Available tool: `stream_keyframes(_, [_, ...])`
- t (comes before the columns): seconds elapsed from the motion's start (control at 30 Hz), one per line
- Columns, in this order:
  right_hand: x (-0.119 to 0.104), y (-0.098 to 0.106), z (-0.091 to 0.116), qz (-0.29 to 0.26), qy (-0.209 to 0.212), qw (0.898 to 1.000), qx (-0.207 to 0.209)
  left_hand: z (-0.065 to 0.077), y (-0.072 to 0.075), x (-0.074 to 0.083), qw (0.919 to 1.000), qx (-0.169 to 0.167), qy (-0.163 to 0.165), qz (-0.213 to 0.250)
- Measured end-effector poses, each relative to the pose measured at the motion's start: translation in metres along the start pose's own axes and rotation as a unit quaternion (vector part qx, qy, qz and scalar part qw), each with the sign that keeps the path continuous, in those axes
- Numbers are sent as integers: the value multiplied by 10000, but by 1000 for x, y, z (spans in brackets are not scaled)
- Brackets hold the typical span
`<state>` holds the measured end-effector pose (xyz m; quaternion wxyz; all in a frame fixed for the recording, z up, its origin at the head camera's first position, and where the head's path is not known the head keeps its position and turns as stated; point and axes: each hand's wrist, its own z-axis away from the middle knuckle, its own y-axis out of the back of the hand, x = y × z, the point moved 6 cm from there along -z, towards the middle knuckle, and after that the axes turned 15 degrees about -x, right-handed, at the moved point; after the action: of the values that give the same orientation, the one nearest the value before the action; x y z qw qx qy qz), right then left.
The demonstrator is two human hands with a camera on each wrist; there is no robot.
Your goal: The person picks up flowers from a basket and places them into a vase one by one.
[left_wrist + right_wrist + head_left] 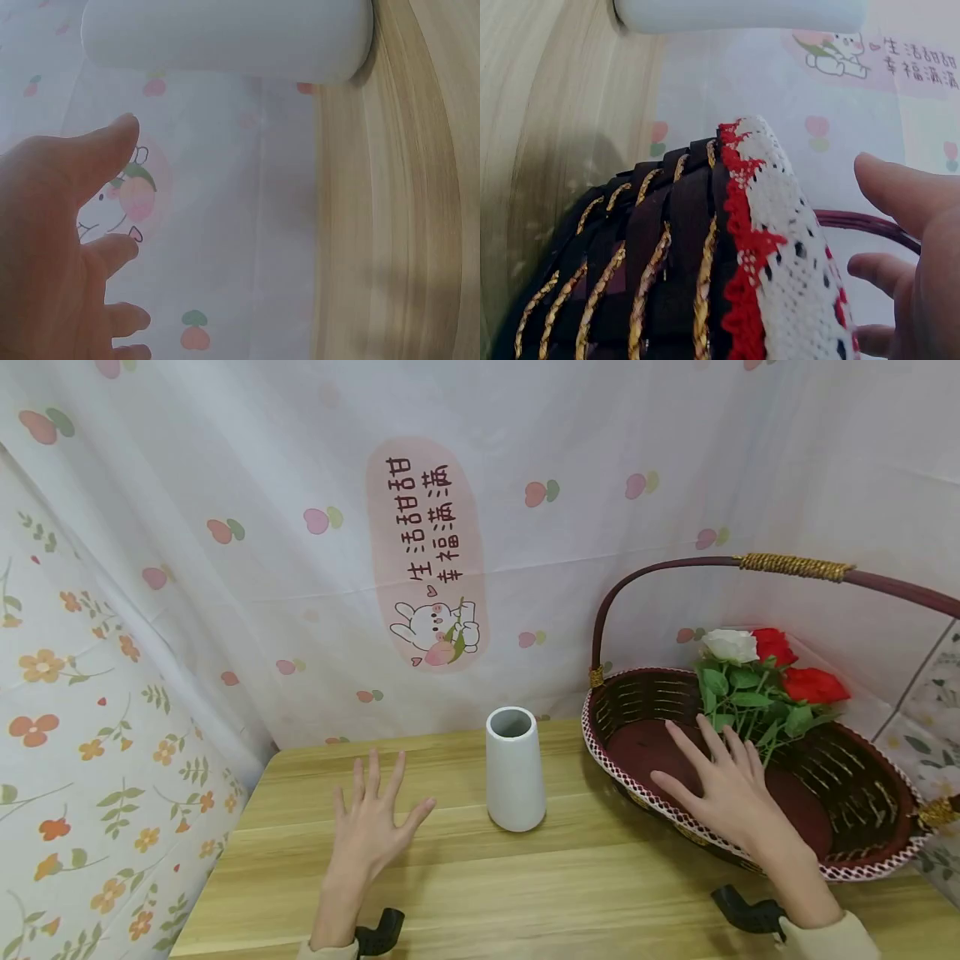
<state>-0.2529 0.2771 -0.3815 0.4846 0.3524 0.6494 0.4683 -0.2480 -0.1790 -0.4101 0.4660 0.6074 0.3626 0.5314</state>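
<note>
My left hand (pixel 369 828), fingers spread and holding nothing, hovers over the wooden table left of a white tapered vase (pixel 515 777). The vase stands upright, its round mouth facing up. Over the near side of a dark woven basket (pixel 637 735) is my right hand (pixel 731 789), fingers also spread with nothing in them. Inside the basket, toward the back, lie artificial roses: a white rose (pixel 729 645) and two red roses (pixel 816 686) with green leaves. The right wrist view shows the basket's red and white lace rim (pixel 761 240) beside the fingers.
A tall arched handle (pixel 675 562), wrapped in gold cord, rises over the basket. Behind the wooden table (pixel 465 893) hangs a white curtain (pixel 285 585) with fruit prints and a rabbit picture. Flower-patterned cloth (pixel 97 760) covers the left side.
</note>
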Motion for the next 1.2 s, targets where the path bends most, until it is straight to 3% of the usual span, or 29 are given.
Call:
stream_keyframes(0.6, [13, 24, 3, -198, 0, 9994, -269, -4, 3, 13, 9994, -113, -178, 283])
stream_keyframes(1.2, [31, 49, -1, -76, 126, 9998, 115, -11, 7, 34, 9949, -221, -462, 874])
